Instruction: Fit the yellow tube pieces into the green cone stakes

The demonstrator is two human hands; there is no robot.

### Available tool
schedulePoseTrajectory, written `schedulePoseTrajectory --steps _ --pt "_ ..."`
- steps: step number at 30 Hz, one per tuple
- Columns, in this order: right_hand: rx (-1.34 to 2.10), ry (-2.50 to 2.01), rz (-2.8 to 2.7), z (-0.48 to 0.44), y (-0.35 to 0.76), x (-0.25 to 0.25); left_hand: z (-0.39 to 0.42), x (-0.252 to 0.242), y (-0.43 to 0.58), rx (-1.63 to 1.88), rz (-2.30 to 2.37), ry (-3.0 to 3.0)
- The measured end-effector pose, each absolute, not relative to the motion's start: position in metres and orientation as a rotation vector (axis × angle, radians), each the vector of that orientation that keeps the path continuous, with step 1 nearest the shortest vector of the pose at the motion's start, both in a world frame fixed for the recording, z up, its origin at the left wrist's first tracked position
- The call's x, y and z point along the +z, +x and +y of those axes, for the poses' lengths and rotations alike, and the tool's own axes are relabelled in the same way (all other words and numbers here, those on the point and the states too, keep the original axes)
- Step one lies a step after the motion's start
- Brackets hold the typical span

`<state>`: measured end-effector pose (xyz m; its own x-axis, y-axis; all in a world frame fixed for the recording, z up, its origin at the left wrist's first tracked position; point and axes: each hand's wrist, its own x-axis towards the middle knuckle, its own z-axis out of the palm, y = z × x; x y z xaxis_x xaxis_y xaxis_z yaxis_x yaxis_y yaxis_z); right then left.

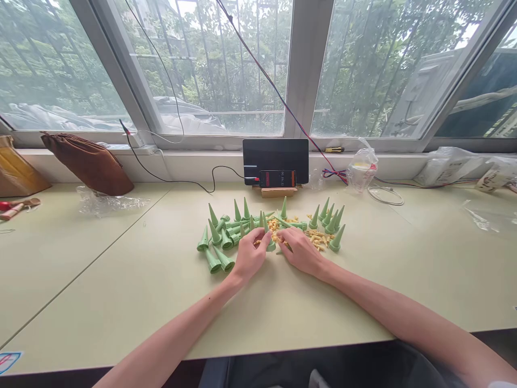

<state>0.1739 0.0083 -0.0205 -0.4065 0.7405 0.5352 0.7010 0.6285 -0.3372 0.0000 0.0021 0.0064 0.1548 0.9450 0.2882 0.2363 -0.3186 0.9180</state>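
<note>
Several green plastic cone spikes (220,237) lie and stand in a heap on the pale green table (133,280), with small yellow parts (319,237) scattered among them. My left hand (249,257) rests at the heap's front, fingers curled round a green cone (270,243). My right hand (299,250) lies just beside it, fingers pinched over small yellow pieces (277,237). More cones stand upright in a group at the right (332,218).
A dark tablet (276,159) and a phone (277,178) stand on a wooden holder at the back. A brown bag (86,161) lies at the left, plastic bags (363,167) and cables along the window sill.
</note>
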Motion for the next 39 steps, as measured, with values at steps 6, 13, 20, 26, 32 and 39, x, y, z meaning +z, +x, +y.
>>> schedulePoseTrajectory --steps 6,13,20,26,32,39 --pt "0.072 -1.058 -2.128 0.0094 0.1745 -0.0216 0.0024 0.0065 0.0008 1.212 1.138 1.688" --pt "0.094 -1.002 -2.039 0.0085 0.1741 -0.0218 0.0024 0.0062 0.0008 1.202 1.140 1.693" --pt "0.115 -0.954 -1.965 0.0082 0.1745 -0.0236 0.0028 0.0054 0.0007 1.208 1.140 1.709" --pt "0.095 -0.929 -1.895 0.0067 0.1737 -0.0242 0.0022 0.0064 0.0004 1.196 1.140 1.706" --pt "0.084 -0.914 -1.881 0.0057 0.1738 -0.0230 0.0020 0.0061 0.0006 1.186 1.134 1.707" --pt "0.085 -0.887 -1.892 0.0046 0.1736 -0.0228 0.0022 0.0044 0.0000 1.180 1.143 1.731"
